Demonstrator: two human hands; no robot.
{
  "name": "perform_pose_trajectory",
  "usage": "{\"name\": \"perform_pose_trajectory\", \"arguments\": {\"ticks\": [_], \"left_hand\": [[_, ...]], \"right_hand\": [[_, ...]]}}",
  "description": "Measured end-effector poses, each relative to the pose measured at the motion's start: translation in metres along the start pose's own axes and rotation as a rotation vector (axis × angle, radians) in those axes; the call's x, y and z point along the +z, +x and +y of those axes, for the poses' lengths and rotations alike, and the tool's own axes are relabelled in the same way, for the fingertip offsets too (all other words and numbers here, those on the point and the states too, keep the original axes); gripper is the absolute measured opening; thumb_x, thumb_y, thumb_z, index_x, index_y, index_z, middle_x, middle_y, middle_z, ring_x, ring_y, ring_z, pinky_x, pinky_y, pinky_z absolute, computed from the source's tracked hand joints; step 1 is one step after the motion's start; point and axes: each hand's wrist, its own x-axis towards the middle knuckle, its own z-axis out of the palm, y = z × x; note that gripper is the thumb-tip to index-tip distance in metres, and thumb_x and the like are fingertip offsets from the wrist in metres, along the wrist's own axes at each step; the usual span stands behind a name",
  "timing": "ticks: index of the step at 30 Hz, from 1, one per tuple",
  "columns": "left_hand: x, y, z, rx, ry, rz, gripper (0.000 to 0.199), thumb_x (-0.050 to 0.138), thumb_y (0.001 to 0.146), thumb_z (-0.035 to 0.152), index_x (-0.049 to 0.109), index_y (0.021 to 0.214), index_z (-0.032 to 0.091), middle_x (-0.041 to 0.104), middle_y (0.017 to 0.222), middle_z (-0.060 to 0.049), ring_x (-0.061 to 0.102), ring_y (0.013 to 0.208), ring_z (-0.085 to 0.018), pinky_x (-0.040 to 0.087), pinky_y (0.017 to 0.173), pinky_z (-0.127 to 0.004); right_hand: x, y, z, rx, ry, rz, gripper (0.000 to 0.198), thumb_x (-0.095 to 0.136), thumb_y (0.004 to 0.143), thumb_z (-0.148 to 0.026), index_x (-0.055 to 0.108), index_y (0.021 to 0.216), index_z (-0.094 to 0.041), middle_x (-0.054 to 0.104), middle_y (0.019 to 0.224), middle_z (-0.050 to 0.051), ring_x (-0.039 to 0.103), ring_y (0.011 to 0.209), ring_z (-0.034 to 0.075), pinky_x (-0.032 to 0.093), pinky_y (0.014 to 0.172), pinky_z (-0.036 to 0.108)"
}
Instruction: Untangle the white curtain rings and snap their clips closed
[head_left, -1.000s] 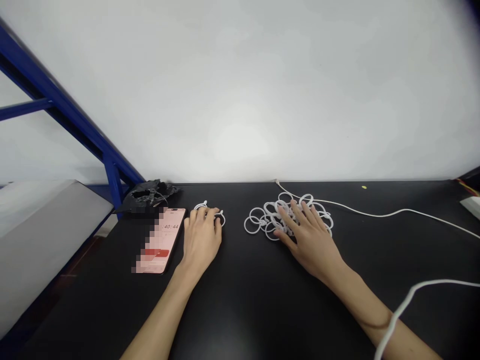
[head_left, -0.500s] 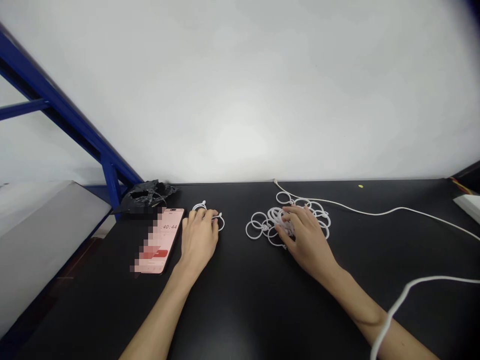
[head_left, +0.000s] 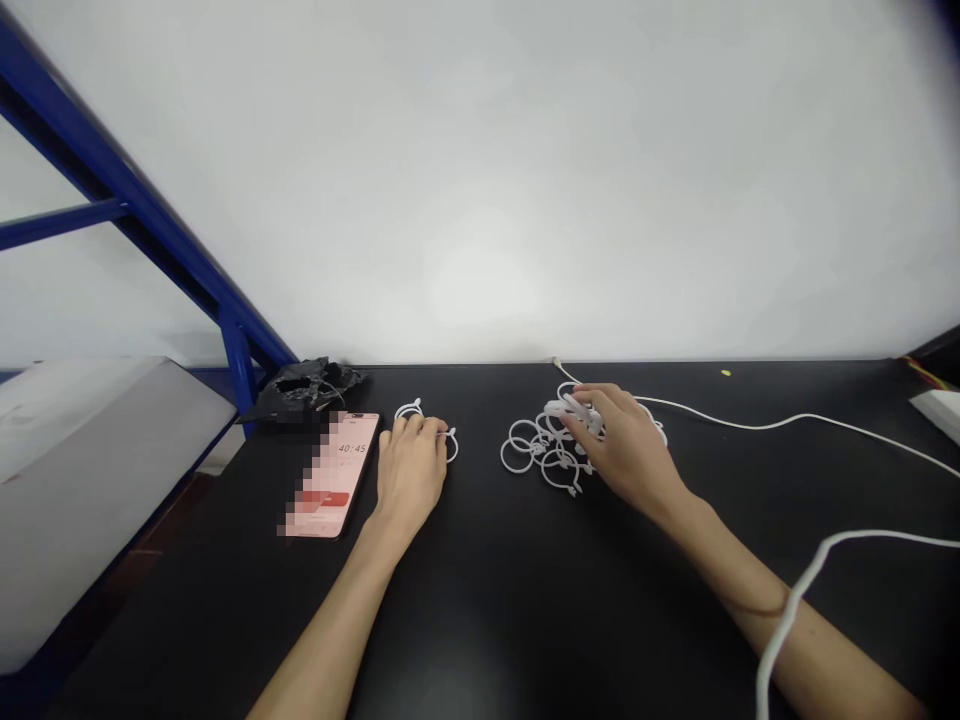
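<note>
A tangled pile of white plastic rings with small clasp ends (head_left: 518,445) lies on the black table. My right hand (head_left: 626,450) is over its right side, thumb and fingers closed around a bunch of white rings (head_left: 577,408) slightly above the others. To the left, my left hand (head_left: 412,465) rests palm down on the table, fingers reaching forward over a few more white rings (head_left: 453,446). Parts of those rings stick out past its fingertips and its right side; the rest is hidden under the hand.
A phone with a running timer (head_left: 346,475) lies left of my left hand, a crumpled black plastic bag (head_left: 304,388) behind it. One white cable (head_left: 750,428) runs along the back; another (head_left: 806,580) crosses above my right forearm. A blue metal frame (head_left: 180,250) stands at left.
My right hand has gone from lying spread over the pile to gripping a bunch of rings and lifting it slightly. My left hand stays on its rings. The view has shifted slightly.
</note>
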Motion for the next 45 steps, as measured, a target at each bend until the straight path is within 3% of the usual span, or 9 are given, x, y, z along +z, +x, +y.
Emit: {"name": "perform_pose_trajectory", "arguments": {"ticks": [5,15,21,26,29,33,37,40,45], "left_hand": [[-0.001,0.000,0.000,-0.002,-0.023,0.008,0.022,0.045,0.095,0.021,0.067,0.097,0.021,0.068,0.099,-0.007,0.056,0.096,-0.026,0.039,0.078,-0.038],[-0.005,0.001,0.001,-0.022,-0.086,0.007,0.021,0.047,0.094,0.022,0.067,0.088,0.021,0.068,0.092,-0.007,0.058,0.092,-0.027,0.040,0.077,-0.038],[-0.006,0.000,0.001,-0.051,-0.129,0.030,0.017,0.050,0.092,0.024,0.067,0.088,0.022,0.069,0.094,-0.005,0.057,0.093,-0.027,0.042,0.080,-0.038],[-0.006,0.002,-0.002,-0.072,-0.268,0.067,0.014,0.054,0.090,0.023,0.067,0.087,0.021,0.069,0.096,-0.004,0.059,0.095,-0.025,0.044,0.084,-0.037],[-0.011,0.003,-0.001,-0.098,-0.457,0.051,0.013,0.056,0.088,0.024,0.069,0.087,0.022,0.070,0.091,-0.001,0.060,0.082,-0.020,0.046,0.077,-0.032],[-0.019,0.000,0.009,-0.101,-0.719,-0.030,0.016,0.060,0.087,0.031,0.072,0.091,0.022,0.067,0.075,0.001,0.053,0.061,-0.013,0.042,0.063,-0.026],[-0.020,-0.010,0.026,-0.001,-0.883,-0.141,0.019,0.062,0.086,0.036,0.074,0.090,0.022,0.059,0.062,0.003,0.047,0.056,-0.011,0.037,0.057,-0.024],[-0.021,-0.016,0.033,0.014,-1.015,-0.311,0.021,0.064,0.085,0.039,0.074,0.088,0.021,0.057,0.061,0.003,0.045,0.056,-0.011,0.035,0.056,-0.023],[-0.027,-0.017,0.032,-0.002,-1.283,-0.657,0.028,0.066,0.083,0.045,0.064,0.092,0.018,0.060,0.074,0.002,0.047,0.061,-0.009,0.037,0.056,-0.021]], "right_hand": [[0.009,-0.008,0.007,0.057,-0.075,-0.025,0.046,0.051,0.093,-0.043,0.052,0.128,-0.014,0.060,0.125,0.016,0.054,0.118,0.032,0.048,0.096,0.048],[0.011,-0.019,0.006,-0.173,-0.172,-0.019,0.041,0.048,0.096,-0.038,0.054,0.132,-0.019,0.055,0.135,0.014,0.048,0.127,0.032,0.044,0.101,0.052],[0.025,-0.022,0.014,-0.119,-0.275,-0.086,0.051,0.047,0.096,-0.045,0.053,0.134,-0.013,0.050,0.143,0.016,0.036,0.137,0.037,0.039,0.106,0.057],[0.020,-0.027,0.008,-0.158,-0.199,-0.042,0.048,0.046,0.097,-0.044,0.051,0.135,-0.014,0.048,0.144,0.017,0.035,0.139,0.035,0.038,0.108,0.057],[0.013,-0.030,-0.005,-0.211,-0.116,0.004,0.042,0.050,0.096,-0.037,0.050,0.133,-0.017,0.051,0.140,0.015,0.039,0.137,0.032,0.037,0.110,0.054],[0.005,-0.037,-0.029,-0.279,0.033,-0.004,0.035,0.054,0.094,-0.029,0.052,0.128,-0.020,0.058,0.129,0.013,0.051,0.124,0.028,0.044,0.104,0.048],[0.004,-0.046,-0.049,-0.255,0.228,-0.105,0.029,0.055,0.093,-0.033,0.054,0.121,-0.022,0.062,0.113,0.011,0.062,0.100,0.023,0.054,0.086,0.040],[0.003,-0.049,-0.055,-0.155,0.392,-0.186,0.014,0.050,0.096,-0.031,0.058,0.102,-0.022,0.063,0.097,0.007,0.060,0.073,0.015,0.052,0.065,0.029],[-0.004,-0.046,-0.055,0.166,0.801,-0.424,0.023,0.050,0.096,-0.039,0.059,0.087,-0.019,0.057,0.076,0.000,0.050,0.060,0.011,0.044,0.056,0.024]]}}
